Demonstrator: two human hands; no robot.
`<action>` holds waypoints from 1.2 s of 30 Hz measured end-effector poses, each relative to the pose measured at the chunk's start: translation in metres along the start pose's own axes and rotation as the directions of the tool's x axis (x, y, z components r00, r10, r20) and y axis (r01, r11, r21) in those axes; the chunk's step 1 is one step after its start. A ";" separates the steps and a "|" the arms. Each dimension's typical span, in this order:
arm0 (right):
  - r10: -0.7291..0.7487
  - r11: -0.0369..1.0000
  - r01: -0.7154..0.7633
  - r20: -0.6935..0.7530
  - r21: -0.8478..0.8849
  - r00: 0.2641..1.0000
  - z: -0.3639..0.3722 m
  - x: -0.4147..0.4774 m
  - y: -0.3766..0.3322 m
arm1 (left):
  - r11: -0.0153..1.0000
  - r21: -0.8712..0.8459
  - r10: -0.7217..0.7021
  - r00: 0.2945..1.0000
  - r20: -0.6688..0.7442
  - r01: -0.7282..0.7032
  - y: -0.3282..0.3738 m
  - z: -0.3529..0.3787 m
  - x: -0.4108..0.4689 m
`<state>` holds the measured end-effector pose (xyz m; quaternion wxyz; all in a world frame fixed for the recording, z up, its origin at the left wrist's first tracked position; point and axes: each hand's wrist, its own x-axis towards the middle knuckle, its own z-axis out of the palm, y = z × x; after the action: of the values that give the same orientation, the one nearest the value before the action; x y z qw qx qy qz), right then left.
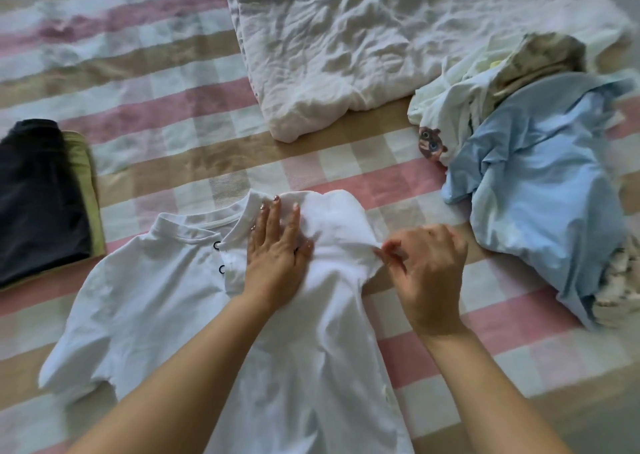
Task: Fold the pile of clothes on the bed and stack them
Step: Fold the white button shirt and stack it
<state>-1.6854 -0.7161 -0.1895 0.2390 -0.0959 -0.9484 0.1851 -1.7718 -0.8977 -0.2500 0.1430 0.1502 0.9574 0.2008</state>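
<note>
Clothes pile [540, 183]: heaped at three o'clock on the bed, blue piece on top, unfolded, within easy reach of the right side.
White shirt [166, 301]: spread flat at six o'clock, collar toward twelve, buttons up, laid out for a clean fold.
Left hand [277, 249]: fingers straight and slightly apart, pressing flat just below the collar. Probably pinning the cloth against sliding.
Right hand [429, 273]: just beside the left, toward three o'clock, thumb and forefinger pinched on the hem of the gathered sleeve [339, 225]. A grip suited to carrying that sleeve in across the chest.
Loose sleeve [72, 360]: lying out toward eight o'clock, not yet folded.
Folded stack [41, 204]: dark piece on a green one at nine o'clock, well apart from the pile, keeping done apart from undone.
White bedding [363, 45]: crumpled at twelve to one o'clock, outside the working patch.
Checked bedspread [166, 114]: pink, tan and white, under everything.
Progress: early going, judging by two pieces stacked and a heap left.
Next: likely sleeve in, then the other side.
</note>
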 end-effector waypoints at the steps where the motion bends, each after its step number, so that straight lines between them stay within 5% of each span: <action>1: -0.016 1.000 0.016 0.041 -0.001 0.999 0.002 -0.011 0.003 | 0.999 0.040 -0.021 0.999 0.027 0.019 -0.001 0.002 -0.002; 6: -0.031 0.999 0.019 0.346 0.038 0.938 0.015 -0.045 0.014 | 0.994 0.104 -0.049 0.999 0.017 0.047 0.001 0.004 -0.003; 11: 0.321 0.929 -0.362 0.324 0.076 0.890 0.031 0.008 0.029 | 1.000 0.005 -0.018 0.983 -0.183 0.019 0.015 -0.013 0.021; 14: 0.407 0.910 -0.390 0.494 -0.142 0.769 0.051 0.033 0.036 | 1.000 0.017 0.010 0.995 -0.102 -0.008 0.023 -0.017 0.043; 17: 0.384 0.902 -0.426 0.575 -0.067 0.723 0.053 0.043 0.037 | 0.998 0.063 0.012 0.999 -0.033 -0.010 0.021 -0.018 0.058; 21: 0.388 0.775 -0.528 0.399 0.346 0.831 0.039 0.058 0.045 | 0.996 0.088 0.013 0.992 -0.129 -0.002 0.020 -0.020 0.064; 25: 0.308 0.912 -0.362 0.259 0.194 0.915 0.053 0.079 0.051 | 0.990 0.131 -0.023 0.980 -0.199 0.050 0.025 -0.011 0.066; 30: 0.265 0.960 -0.207 0.374 -0.188 0.889 0.074 0.078 0.061 | 0.991 0.000 -0.131 0.960 -0.248 0.135 0.026 -0.005 0.057; 33: 0.255 0.963 -0.226 0.232 -0.144 0.939 0.062 0.060 0.045 | 0.986 -0.156 -0.115 0.928 -0.355 0.062 0.022 -0.014 0.027; 36: 0.101 0.987 -0.121 0.181 0.104 0.978 0.042 0.025 0.001 | 0.963 -0.268 -0.133 0.891 -0.434 0.013 0.006 -0.028 -0.024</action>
<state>-1.7276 -0.7208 -0.2139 0.1493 -0.1185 -0.9467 0.2597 -1.7584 -0.9102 -0.2175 -0.0556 0.0438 0.9351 0.3473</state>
